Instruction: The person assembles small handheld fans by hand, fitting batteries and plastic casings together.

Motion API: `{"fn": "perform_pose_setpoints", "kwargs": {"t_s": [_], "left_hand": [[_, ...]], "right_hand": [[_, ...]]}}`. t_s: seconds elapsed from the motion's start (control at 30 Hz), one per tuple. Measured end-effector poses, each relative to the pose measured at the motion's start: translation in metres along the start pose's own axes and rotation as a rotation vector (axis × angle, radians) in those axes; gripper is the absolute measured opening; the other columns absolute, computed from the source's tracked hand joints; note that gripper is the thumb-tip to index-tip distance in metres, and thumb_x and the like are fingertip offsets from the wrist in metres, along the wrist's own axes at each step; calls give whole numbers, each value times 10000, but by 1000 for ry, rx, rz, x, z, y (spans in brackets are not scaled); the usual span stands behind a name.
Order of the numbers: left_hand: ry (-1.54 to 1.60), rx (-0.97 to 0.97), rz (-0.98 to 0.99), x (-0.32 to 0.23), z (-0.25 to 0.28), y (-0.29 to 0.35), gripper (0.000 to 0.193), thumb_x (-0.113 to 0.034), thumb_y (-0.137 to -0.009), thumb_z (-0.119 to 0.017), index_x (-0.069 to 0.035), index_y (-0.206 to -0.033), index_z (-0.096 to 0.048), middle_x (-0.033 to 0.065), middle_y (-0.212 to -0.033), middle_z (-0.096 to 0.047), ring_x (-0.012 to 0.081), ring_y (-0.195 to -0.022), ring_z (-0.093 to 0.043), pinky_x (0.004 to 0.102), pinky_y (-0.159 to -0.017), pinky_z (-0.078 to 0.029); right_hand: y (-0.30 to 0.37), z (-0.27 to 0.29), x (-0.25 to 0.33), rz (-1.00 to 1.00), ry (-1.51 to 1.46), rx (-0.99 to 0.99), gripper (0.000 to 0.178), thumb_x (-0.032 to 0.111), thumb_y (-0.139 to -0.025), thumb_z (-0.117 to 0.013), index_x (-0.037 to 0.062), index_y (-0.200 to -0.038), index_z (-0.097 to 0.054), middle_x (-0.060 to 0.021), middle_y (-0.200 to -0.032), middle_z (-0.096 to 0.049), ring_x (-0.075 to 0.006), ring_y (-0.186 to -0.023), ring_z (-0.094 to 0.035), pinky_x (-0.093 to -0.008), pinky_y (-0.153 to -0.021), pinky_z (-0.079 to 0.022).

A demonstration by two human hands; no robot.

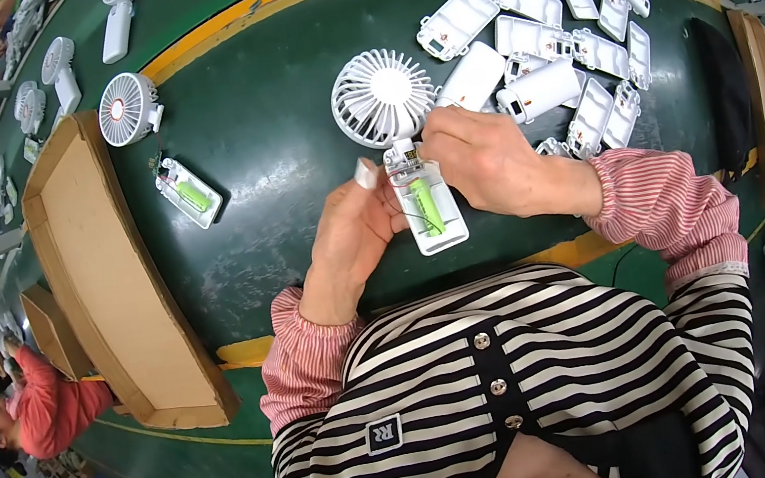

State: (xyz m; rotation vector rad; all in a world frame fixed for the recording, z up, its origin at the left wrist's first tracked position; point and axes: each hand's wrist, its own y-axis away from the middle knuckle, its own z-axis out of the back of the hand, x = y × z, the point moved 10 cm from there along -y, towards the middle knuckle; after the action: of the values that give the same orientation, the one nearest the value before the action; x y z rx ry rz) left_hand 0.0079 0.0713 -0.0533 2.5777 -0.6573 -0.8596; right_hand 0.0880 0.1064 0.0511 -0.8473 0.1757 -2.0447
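My left hand (pixel 350 236) holds a white handheld fan from the left side, its fingers around the opened handle (pixel 449 228). A green battery (pixel 427 207) and thin wires show inside that handle. A white wrap covers a fingertip (pixel 366 174) of this hand. The round fan head (pixel 383 96) lies on the far side of the handle, its grille facing up. My right hand (pixel 495 161) is closed at the fan's neck, on the right. Its fingertips are bent together there, and what lies between them is hidden.
Many white handle shells (pixel 539 89) lie piled at the right. Another fan head (pixel 128 109) with its opened handle (pixel 190 193) sits at the left, beside a cardboard tray (pixel 114 281). More fans (pixel 119 25) lie beyond the yellow edge. A co-worker (pixel 52 396) is at far left.
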Motion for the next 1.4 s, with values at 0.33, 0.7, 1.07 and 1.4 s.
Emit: {"fn": "perform_pose_setpoints", "kwargs": {"t_s": [0.33, 0.7, 1.07, 1.4], "left_hand": [[-138, -47, -4, 1, 5, 1, 225, -82, -805, -599, 28, -1000, -576, 67, -884, -625, 125, -734, -605, 259, -669, -518], [-358, -193, 57, 6, 8, 1, 248, -17, -782, -571, 47, -1022, -561, 86, -870, -626, 159, -738, -619, 289, -666, -524], [-160, -16, 189, 4, -5, -12, 236, -118, -846, -518, 33, -1027, -532, 98, -945, -601, 181, -799, -614, 322, -699, -526], [-223, -279, -129, -19, 6, -8, 184, -76, -855, -493, -22, -1020, -556, 49, -922, -608, 137, -768, -592, 284, -656, -496]], "right_hand": [[-2, -1, 2, -35, -30, 68, 151, -37, -646, -547, 7, -790, -534, -82, -775, -479, -244, -674, -531, -332, -546, -442], [4, -16, 2, 47, 51, 119, 155, -6, -610, -570, 17, -751, -508, -86, -752, -447, -245, -672, -516, -335, -543, -439], [-3, -5, -4, 72, -39, 129, 157, -28, -618, -570, 7, -762, -518, -88, -761, -465, -250, -693, -524, -328, -563, -442], [-4, 8, 22, 2, -11, -68, 424, 191, -542, -704, 10, -874, -511, -126, -898, -506, -286, -782, -512, -364, -660, -393]]}}
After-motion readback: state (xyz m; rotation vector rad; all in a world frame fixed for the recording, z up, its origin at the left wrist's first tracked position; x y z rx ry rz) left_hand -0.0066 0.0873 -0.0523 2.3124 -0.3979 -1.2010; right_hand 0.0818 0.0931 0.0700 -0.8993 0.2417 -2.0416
